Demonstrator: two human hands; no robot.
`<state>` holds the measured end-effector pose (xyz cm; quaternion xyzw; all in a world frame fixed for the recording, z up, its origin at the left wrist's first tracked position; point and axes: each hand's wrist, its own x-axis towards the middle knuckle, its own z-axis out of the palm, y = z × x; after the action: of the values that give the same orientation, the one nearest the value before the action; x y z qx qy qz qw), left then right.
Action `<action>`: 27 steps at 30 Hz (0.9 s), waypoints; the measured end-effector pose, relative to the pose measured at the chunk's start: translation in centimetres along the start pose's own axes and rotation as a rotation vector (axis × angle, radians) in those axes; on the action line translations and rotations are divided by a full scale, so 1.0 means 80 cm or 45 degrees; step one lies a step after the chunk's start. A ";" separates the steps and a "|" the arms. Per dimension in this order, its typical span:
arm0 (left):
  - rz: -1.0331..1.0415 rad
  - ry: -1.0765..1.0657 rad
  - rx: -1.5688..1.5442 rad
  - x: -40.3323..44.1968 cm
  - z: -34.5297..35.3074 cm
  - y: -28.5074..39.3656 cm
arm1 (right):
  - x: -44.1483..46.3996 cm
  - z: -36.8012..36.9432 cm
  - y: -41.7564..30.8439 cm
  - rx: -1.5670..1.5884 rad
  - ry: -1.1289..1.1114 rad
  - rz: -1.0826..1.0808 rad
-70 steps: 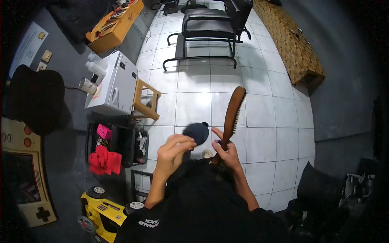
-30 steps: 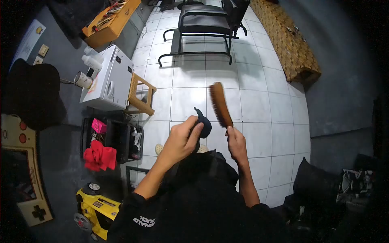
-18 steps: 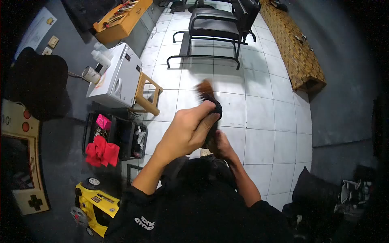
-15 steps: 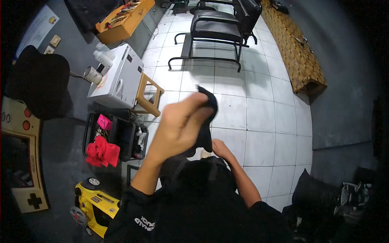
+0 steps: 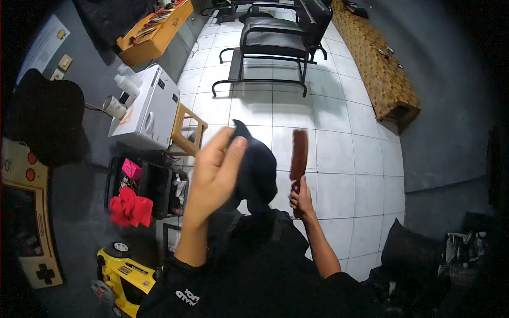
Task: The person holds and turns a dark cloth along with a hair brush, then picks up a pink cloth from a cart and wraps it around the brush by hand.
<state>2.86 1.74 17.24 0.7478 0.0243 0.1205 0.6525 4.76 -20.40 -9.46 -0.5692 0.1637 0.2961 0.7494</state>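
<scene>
My left hand (image 5: 214, 169) is raised in front of me. Its thumb and fingers pinch the edge of a dark cap (image 5: 260, 172), whose rounded body hangs down to the right of the hand. The underside and inside of the cap do not show clearly. Lower and to the right, my right hand (image 5: 301, 200) is closed round the handle of a brush (image 5: 299, 153). The brush stands upright, its long reddish-brown head apart from the cap.
A black padded chair (image 5: 273, 37) stands ahead on the white tiles. On the left are a small white fridge (image 5: 159, 103), a wooden stool (image 5: 188, 130), a red cloth (image 5: 131, 208) over a black cart, and a yellow toy car (image 5: 124, 275). A woven bench (image 5: 376, 69) lines the right wall.
The brush has come up into view in my right hand, which moved right. My left hand has shifted left, and more of the cap's rounded side now shows.
</scene>
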 end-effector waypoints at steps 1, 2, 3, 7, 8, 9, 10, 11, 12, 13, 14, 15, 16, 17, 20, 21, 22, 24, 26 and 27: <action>0.033 -0.037 0.144 0.000 0.010 -0.002 | -0.018 0.023 -0.027 0.135 -0.122 -0.082; 0.019 -0.064 0.129 -0.001 0.020 -0.010 | -0.040 0.051 -0.050 0.148 -0.181 -0.238; 0.002 -0.095 0.114 -0.002 0.029 -0.018 | -0.064 0.071 -0.067 0.154 -0.250 -0.302; 0.114 -0.113 0.220 0.001 0.048 0.009 | -0.084 0.117 -0.064 0.013 -0.494 -0.504; 0.159 -0.099 0.252 0.005 0.047 0.010 | -0.074 0.123 -0.051 -0.055 -0.532 -0.590; 0.203 -0.081 0.283 0.008 0.045 0.011 | -0.052 0.127 -0.031 -0.277 -0.491 -0.904; 0.392 -0.008 0.303 0.014 0.040 0.004 | -0.020 0.102 -0.012 -0.632 -0.555 -0.592; 0.350 0.103 0.250 0.012 0.035 0.012 | 0.000 0.091 0.004 -0.868 -0.511 -0.653; 0.355 0.207 0.244 0.011 0.024 0.027 | 0.018 0.079 0.026 -1.100 -0.457 -0.710; 0.386 0.361 0.138 0.016 0.012 0.026 | 0.050 0.047 0.067 -1.424 -0.516 -0.542; 0.428 0.516 0.031 0.020 0.000 0.026 | 0.077 0.010 0.110 -1.743 -0.572 -0.361; 0.477 0.666 -0.068 0.024 -0.011 0.025 | 0.082 -0.024 0.142 -1.720 -0.328 -0.137; 0.423 0.643 -0.224 0.021 -0.023 0.022 | 0.076 -0.052 0.162 -1.690 -0.087 0.091; 0.381 0.613 -0.378 0.022 -0.030 0.022 | 0.073 -0.063 0.164 -1.703 -0.039 0.131; 0.411 0.735 -0.198 0.021 -0.020 0.016 | 0.077 -0.081 0.171 -1.669 0.059 0.162; 0.473 0.766 -0.103 0.022 -0.017 0.007 | 0.090 -0.084 0.172 -1.620 0.055 0.106; 0.370 0.623 -0.276 0.014 -0.018 -0.004 | 0.093 -0.077 0.159 -1.570 0.050 0.052; 0.481 0.531 0.021 0.012 -0.018 -0.023 | 0.080 -0.037 0.097 -0.962 0.131 0.200; 0.427 0.387 0.170 0.009 -0.014 -0.025 | 0.025 0.026 -0.001 -0.348 -0.054 0.164; 0.311 0.331 0.126 0.005 -0.005 -0.022 | -0.004 0.050 -0.038 -0.014 -0.199 0.111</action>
<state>3.40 2.48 15.60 0.7545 0.0235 0.2931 0.5867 6.07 -17.22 -5.79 -0.5407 0.1276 0.3728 0.7432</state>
